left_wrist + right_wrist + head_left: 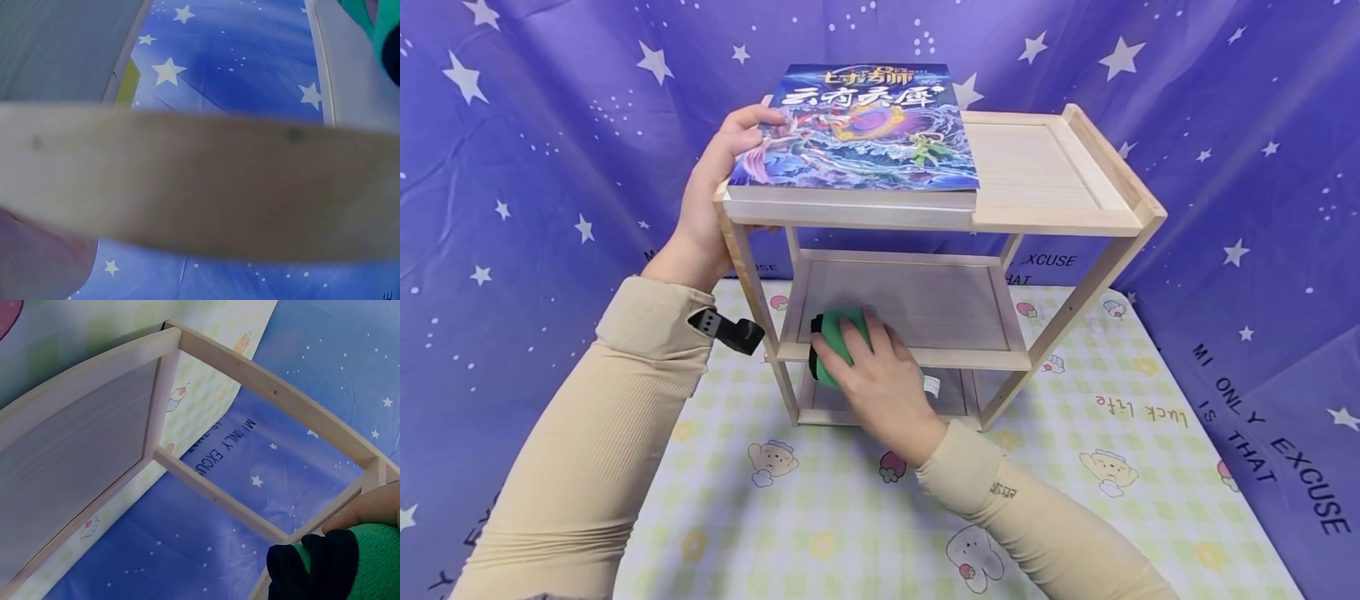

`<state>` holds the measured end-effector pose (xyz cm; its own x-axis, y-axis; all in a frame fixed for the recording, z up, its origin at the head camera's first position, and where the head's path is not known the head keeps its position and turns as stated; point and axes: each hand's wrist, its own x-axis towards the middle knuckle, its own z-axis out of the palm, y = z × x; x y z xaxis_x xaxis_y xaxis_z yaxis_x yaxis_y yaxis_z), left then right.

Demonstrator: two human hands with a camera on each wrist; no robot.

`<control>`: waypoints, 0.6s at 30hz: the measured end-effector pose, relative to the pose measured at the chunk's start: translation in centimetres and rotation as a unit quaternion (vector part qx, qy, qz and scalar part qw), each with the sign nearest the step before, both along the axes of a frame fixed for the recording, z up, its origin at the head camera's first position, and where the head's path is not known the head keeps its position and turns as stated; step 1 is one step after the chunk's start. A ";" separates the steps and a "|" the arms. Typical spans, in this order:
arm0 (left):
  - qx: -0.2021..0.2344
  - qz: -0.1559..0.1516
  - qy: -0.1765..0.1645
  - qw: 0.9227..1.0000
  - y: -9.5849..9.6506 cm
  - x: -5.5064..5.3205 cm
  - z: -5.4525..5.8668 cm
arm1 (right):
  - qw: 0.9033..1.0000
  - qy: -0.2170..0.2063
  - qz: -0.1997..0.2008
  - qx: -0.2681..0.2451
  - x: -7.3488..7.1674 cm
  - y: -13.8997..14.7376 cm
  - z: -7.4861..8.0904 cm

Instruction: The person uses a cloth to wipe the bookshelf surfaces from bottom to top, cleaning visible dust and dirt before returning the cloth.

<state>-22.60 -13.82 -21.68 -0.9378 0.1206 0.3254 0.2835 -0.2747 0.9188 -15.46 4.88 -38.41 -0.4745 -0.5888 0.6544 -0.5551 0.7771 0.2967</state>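
Note:
My left hand (703, 200) grips the upper left end of a light wooden shelf rack (1026, 162), fingers over the side by a thick blue illustrated book (868, 154). The book lies flat on the left part of the top shelf, its spine or page edge facing me. At the left front of the middle shelf (925, 292), my right hand (883, 387) holds a green-and-black plush toy (827, 373) with a white tag, fingers curled over it. Its fuzzy green surface and black parts (334, 569) show in the right wrist view. Much of it is hidden under the hand.
Below is a lower shelf (951, 392). The rack stands on a checked tablecloth (850, 508) printed with cartoon figures. Blue star-patterned cloth (1240, 167) hangs behind and at both sides. Posts (1067, 321) frame the shelves, and a blurred wooden side board (200, 184) crosses the left wrist view.

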 end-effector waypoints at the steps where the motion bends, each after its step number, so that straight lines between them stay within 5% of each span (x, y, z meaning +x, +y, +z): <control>1: -0.001 0.002 0.000 1.000 0.0 0.0 0.0 | 1.000 0.001 0.002 -0.003 0.0 0.2 0.0; 18: -0.009 0.010 -0.010 1.000 0.1 0.2 0.1 | 1.000 -0.002 0.005 -0.027 -0.1 3.3 -0.3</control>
